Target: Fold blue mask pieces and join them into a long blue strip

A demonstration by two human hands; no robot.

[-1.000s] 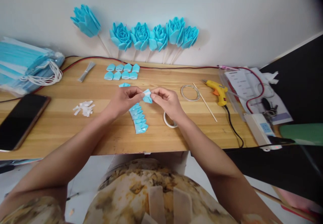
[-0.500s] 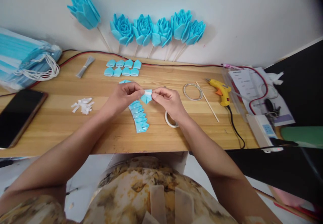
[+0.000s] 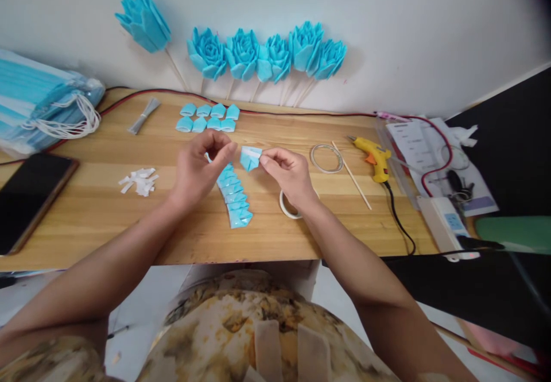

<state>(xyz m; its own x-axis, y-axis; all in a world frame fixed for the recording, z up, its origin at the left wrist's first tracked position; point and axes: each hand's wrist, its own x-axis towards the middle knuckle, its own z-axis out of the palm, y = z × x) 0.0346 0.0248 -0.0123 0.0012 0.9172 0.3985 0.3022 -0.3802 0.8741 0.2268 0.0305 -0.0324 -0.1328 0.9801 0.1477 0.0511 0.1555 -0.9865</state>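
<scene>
My right hand [image 3: 289,174] pinches a small folded blue petal [image 3: 249,159] at its right edge, thumb and fingertips together. The petal has a white strip along its upper part. Just left of it, my left hand [image 3: 198,166] is raised off the petal with thumb and fingers drawn together; anything between the tips is too small to make out. An overlapping column of blue petals [image 3: 235,195] lies below, its top partly covered by my left hand. A white tape roll [image 3: 284,205] sits partly hidden under my right hand. White paper scraps [image 3: 140,182] are heaped to the left.
Two rows of blue folded pieces [image 3: 209,118] lie farther back. Blue flowers on sticks [image 3: 243,54] lean against the wall. On the right are a wire coil [image 3: 327,158], a wooden stick [image 3: 350,175] and a yellow glue gun [image 3: 374,157]. A phone [image 3: 34,198] lies left.
My left hand has let go of the petal and moved a little left and up. My right hand still holds the petal, whose white strip now shows more fully.
</scene>
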